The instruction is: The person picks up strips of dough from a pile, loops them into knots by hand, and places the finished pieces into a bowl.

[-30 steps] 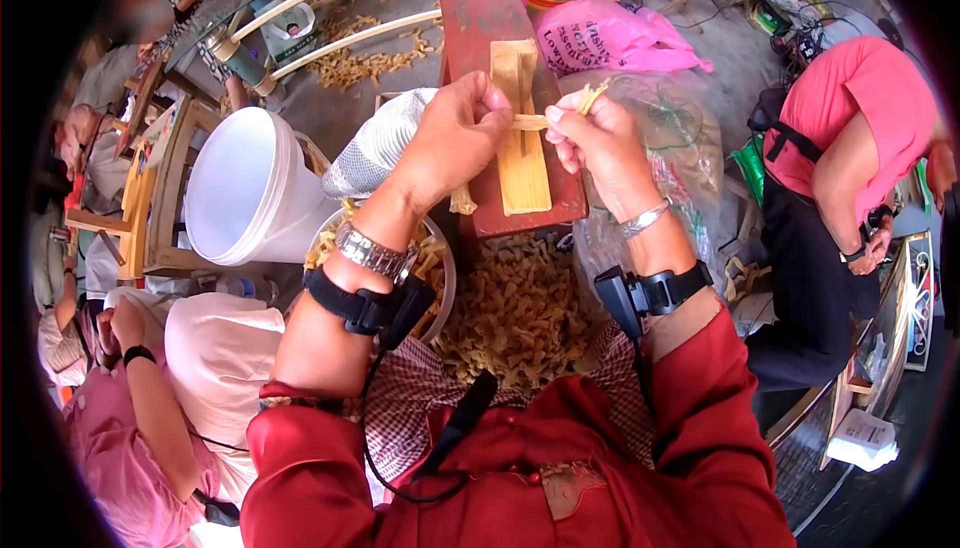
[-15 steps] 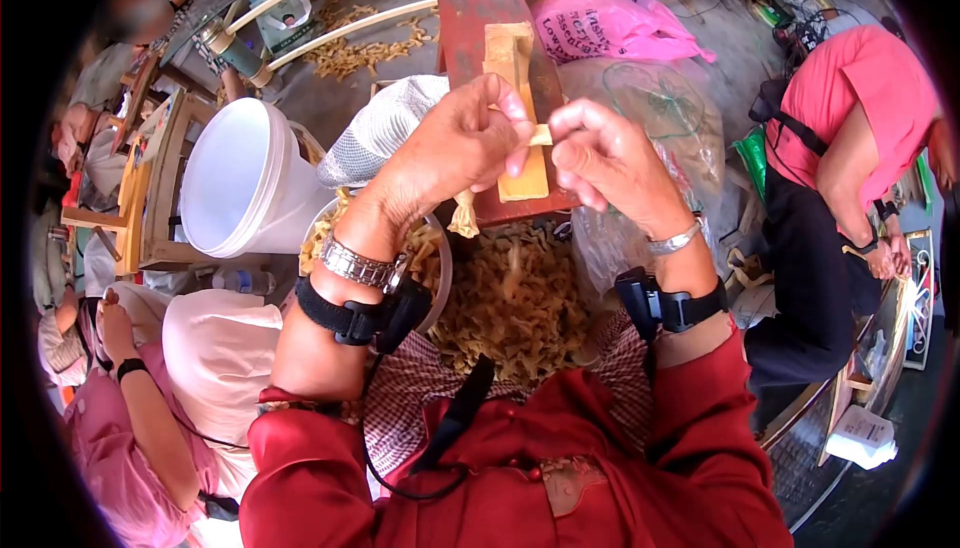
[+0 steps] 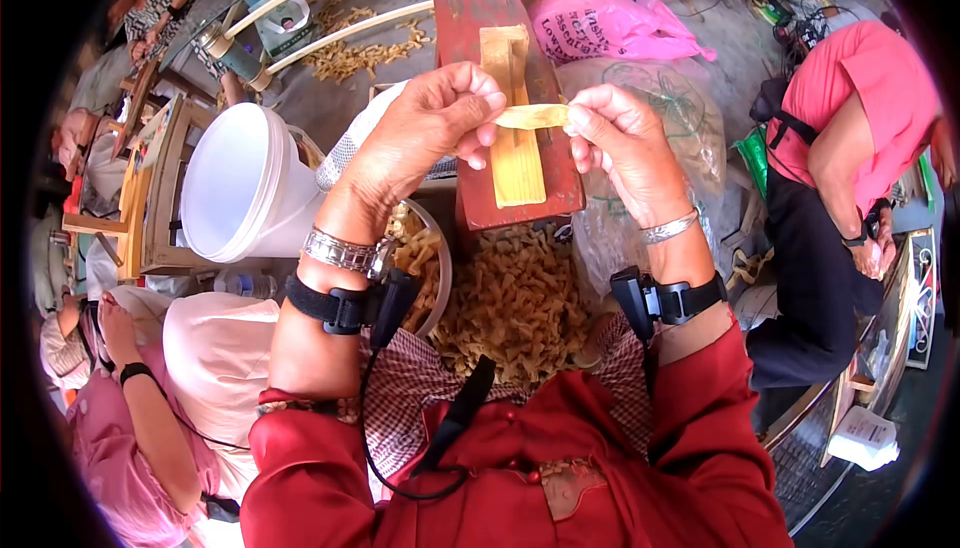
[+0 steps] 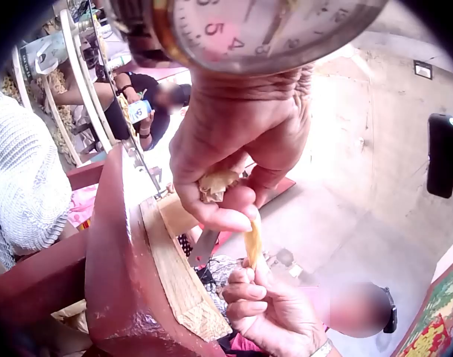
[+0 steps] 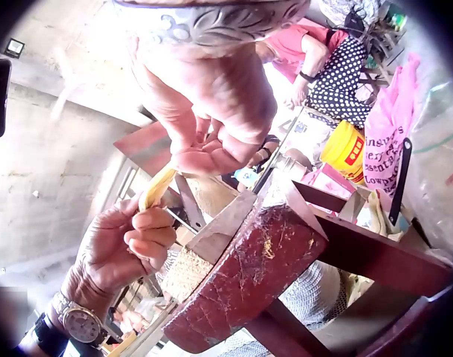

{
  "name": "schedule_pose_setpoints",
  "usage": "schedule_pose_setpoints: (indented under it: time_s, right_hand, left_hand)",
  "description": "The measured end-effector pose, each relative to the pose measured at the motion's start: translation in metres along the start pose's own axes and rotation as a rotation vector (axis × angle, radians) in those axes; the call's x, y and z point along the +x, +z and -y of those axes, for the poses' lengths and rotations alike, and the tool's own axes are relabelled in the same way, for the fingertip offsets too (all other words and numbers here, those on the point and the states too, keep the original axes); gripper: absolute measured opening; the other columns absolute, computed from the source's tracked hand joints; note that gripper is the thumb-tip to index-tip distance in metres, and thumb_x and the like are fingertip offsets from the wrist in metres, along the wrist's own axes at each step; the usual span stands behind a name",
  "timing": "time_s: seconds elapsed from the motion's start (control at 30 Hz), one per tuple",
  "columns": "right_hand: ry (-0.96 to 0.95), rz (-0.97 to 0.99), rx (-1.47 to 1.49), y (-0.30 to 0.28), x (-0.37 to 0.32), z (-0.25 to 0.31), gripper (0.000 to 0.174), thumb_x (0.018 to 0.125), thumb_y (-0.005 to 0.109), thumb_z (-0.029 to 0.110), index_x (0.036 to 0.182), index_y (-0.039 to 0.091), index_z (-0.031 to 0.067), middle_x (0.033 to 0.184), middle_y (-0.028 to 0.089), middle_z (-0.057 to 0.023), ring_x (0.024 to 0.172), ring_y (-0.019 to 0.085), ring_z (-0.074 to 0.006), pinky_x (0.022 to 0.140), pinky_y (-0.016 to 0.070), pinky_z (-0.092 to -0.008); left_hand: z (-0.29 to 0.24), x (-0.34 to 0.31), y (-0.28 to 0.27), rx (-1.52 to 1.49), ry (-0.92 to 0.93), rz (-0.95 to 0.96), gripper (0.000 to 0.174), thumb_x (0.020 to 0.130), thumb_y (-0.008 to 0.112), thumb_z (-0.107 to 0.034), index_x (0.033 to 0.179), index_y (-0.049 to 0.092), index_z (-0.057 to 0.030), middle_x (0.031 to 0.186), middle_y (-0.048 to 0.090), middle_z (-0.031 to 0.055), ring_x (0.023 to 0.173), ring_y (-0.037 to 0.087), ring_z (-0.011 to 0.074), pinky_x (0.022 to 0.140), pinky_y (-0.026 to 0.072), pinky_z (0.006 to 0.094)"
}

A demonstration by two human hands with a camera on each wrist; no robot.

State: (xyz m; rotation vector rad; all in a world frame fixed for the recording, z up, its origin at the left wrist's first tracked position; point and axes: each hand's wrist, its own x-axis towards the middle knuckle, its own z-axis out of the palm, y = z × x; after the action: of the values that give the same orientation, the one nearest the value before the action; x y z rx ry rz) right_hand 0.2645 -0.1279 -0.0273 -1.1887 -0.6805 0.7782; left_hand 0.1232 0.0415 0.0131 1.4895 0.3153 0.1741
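Note:
A flat yellowish strip (image 3: pixel 532 117) stretches between both hands above a light wooden block (image 3: pixel 519 168). My left hand (image 3: pixel 425 123) pinches its left end between thumb and index finger. The other end is pinched by my right hand (image 3: pixel 625 143). In the left wrist view, a crumpled pale piece (image 4: pixel 217 186) is tucked in the left hand's curled fingers. In the right wrist view the strip (image 5: pixel 158 186) slants from the right fingertips down to the left hand. Under the block is a narrow red bench (image 3: pixel 470 23), its paint scuffed.
A heap of curled yellowish pieces (image 3: pixel 515 308) lies below the bench, beside a tub (image 3: pixel 440 288) of similar pieces. To the left a white bucket (image 3: pixel 225 183) lies tipped. Clear plastic bags (image 3: pixel 660 118) and a pink bag (image 3: pixel 610 26) sit to the right. Seated people flank both sides.
The right hand, apart from the strip half a second ago, now pinches its end. The strip is drawn out longer between the hands. A piece hanging below the left hand no longer shows in the head view.

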Motion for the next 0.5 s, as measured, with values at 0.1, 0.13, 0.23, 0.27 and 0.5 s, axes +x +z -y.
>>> schedule_pose_setpoints:
  time_s: [0.1, 0.13, 0.23, 0.27, 0.5]
  right_hand:
    - [0.01, -0.012, 0.003, -0.001, 0.004, -0.004, 0.011, 0.088, 0.062, 0.016, 0.089, 0.061, 0.0047, 0.074, 0.058, 0.0011, 0.061, 0.055, -0.0055, 0.053, 0.0459, -0.0199]
    - [0.015, -0.018, -0.003, -0.001, 0.005, -0.004, 0.01, 0.088, 0.062, 0.015, 0.088, 0.061, 0.0047, 0.073, 0.058, 0.001, 0.061, 0.055, -0.0054, 0.053, 0.0458, -0.0201]
    - [0.031, -0.042, -0.035, 0.0, 0.009, -0.005, 0.008, 0.087, 0.062, 0.012, 0.088, 0.061, 0.0043, 0.072, 0.058, 0.0006, 0.059, 0.054, -0.0053, 0.051, 0.0451, -0.0205]
    - [0.039, -0.055, -0.056, 0.001, 0.011, -0.007, 0.007, 0.087, 0.062, 0.011, 0.087, 0.061, 0.0039, 0.071, 0.057, 0.0006, 0.058, 0.053, -0.0052, 0.049, 0.0447, -0.0205]
    - [0.077, -0.219, -0.151, -0.006, 0.007, -0.015, 0.004, 0.086, 0.061, 0.005, 0.084, 0.062, 0.0018, 0.069, 0.058, 0.0002, 0.052, 0.052, -0.0052, 0.044, 0.0425, -0.0195]
  left_hand:
    - [0.007, 0.007, 0.0, 0.046, 0.042, -0.062, 0.012, 0.091, 0.059, -0.017, 0.084, 0.055, -0.008, 0.068, 0.054, -0.0029, 0.058, 0.05, 0.0046, 0.054, 0.0443, 0.0189]
    - [0.008, 0.008, 0.0, 0.047, 0.053, -0.075, 0.012, 0.091, 0.059, -0.017, 0.084, 0.055, -0.0079, 0.068, 0.053, -0.003, 0.058, 0.05, 0.0046, 0.053, 0.0433, 0.019]
    - [0.016, 0.014, -0.003, 0.058, 0.093, -0.091, 0.011, 0.091, 0.059, -0.015, 0.083, 0.055, -0.0079, 0.067, 0.053, -0.0033, 0.056, 0.048, 0.0045, 0.051, 0.0409, 0.0192]
    - [0.02, 0.016, -0.004, 0.062, 0.107, -0.092, 0.011, 0.091, 0.058, -0.015, 0.083, 0.054, -0.0079, 0.067, 0.053, -0.0034, 0.056, 0.048, 0.0044, 0.05, 0.0401, 0.0193]
    - [0.033, 0.011, -0.009, 0.165, -0.045, -0.254, 0.012, 0.091, 0.055, -0.015, 0.082, 0.055, -0.0086, 0.065, 0.052, -0.0034, 0.055, 0.046, 0.0042, 0.051, 0.0385, 0.0183]
